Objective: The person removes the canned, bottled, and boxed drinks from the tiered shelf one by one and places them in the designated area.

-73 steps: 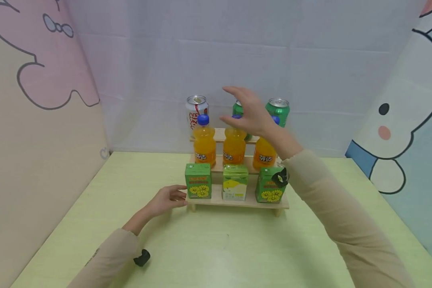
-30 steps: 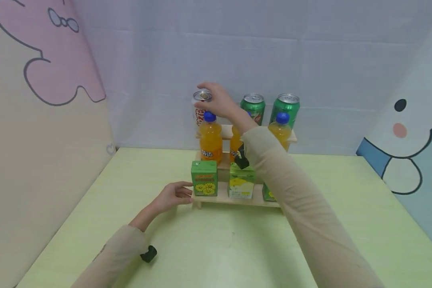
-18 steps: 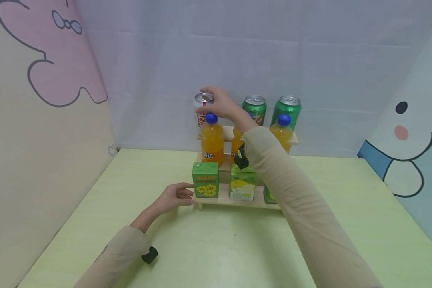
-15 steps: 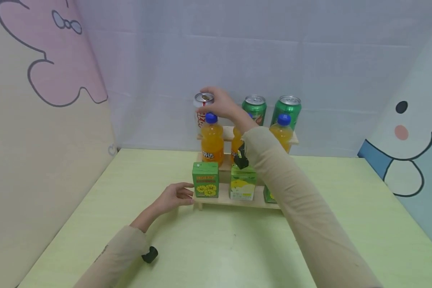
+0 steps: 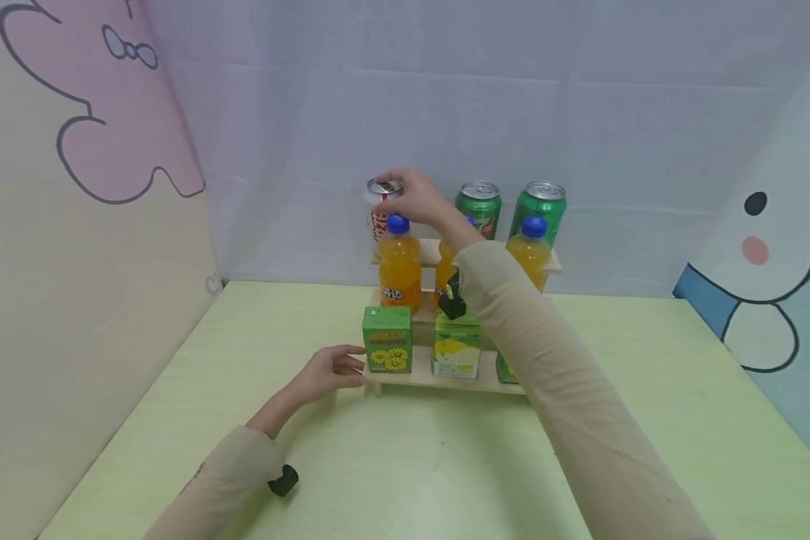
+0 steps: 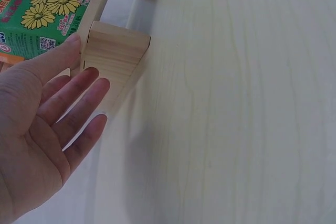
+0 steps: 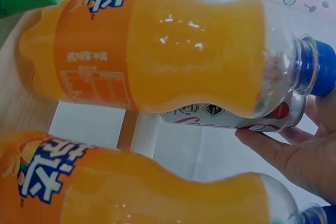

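Observation:
My right hand point(image 5: 415, 199) reaches over the bottles and holds a white soda can point(image 5: 376, 225) with red lettering near its top, at the left end of the top tier of a wooden shelf point(image 5: 423, 373). The right wrist view shows the thumb on the side of the can point(image 7: 226, 123), partly behind an orange soda bottle point(image 7: 194, 51). My left hand point(image 5: 327, 373), fingers loosely extended, rests by the shelf's lower left end, beside a green juice box point(image 5: 388, 341). In the left wrist view, the thumb touches the shelf edge point(image 6: 118, 40).
Two green cans point(image 5: 538, 206) stand on the top tier, to the right. Orange soda bottles point(image 5: 400, 270) with blue caps line the middle tier. More cartons, including a yellow-green one point(image 5: 457, 352), stand on the bottom tier, partly behind my right sleeve point(image 5: 547, 352). A fabric wall is close behind.
From in front of the middle green can, my right hand has moved left to the white can and taken hold of its top. My left hand stays at the shelf's end.

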Action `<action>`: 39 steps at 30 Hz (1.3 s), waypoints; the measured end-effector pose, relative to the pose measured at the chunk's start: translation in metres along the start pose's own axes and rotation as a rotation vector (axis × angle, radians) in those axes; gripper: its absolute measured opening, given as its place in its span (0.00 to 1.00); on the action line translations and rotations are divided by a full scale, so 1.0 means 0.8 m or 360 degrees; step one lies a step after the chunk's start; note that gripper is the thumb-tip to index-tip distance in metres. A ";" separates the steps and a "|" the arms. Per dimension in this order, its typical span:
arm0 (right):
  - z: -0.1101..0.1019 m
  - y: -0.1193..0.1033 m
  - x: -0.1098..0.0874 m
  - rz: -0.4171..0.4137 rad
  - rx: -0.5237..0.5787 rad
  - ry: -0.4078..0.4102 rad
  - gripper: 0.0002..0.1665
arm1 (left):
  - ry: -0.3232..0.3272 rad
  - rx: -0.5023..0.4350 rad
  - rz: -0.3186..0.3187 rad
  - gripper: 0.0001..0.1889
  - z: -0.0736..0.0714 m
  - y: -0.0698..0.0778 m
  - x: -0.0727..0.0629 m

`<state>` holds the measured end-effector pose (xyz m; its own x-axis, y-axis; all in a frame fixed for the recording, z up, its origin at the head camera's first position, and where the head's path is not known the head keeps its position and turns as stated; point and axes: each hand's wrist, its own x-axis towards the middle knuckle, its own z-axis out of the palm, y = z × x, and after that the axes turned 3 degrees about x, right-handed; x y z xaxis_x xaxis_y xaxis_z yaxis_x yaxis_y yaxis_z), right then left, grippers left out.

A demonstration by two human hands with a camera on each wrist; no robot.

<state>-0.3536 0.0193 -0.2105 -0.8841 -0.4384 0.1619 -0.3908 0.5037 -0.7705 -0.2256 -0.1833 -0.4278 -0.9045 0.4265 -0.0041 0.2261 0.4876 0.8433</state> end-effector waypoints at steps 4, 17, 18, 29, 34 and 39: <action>0.001 -0.001 -0.001 0.0055 0.0041 0.0040 0.31 | -0.0003 -0.0013 0.0000 0.26 -0.002 0.018 -0.006; 0.003 0.004 0.000 0.0043 0.0036 0.0065 0.30 | 0.0011 -0.0036 -0.0009 0.28 0.003 -0.006 0.002; 0.004 0.004 0.000 0.0035 0.0026 0.0068 0.30 | 0.0012 -0.0037 -0.0009 0.28 0.003 -0.007 0.002; 0.007 0.002 -0.001 0.0036 -0.0050 0.0203 0.29 | 0.0010 -0.0028 -0.0024 0.28 0.001 -0.008 0.002; 0.008 0.001 -0.002 0.0017 -0.0087 0.0306 0.30 | 0.0010 -0.0031 -0.0025 0.27 0.002 -0.008 0.003; 0.004 -0.006 -0.006 0.0007 -0.0133 0.0404 0.31 | 0.0000 -0.0040 -0.0020 0.26 0.002 -0.008 0.005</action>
<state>-0.3468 0.0166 -0.2099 -0.9176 -0.2408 0.3161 -0.3974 0.5697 -0.7194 -0.2297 -0.1836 -0.4341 -0.9072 0.4204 -0.0147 0.2057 0.4737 0.8563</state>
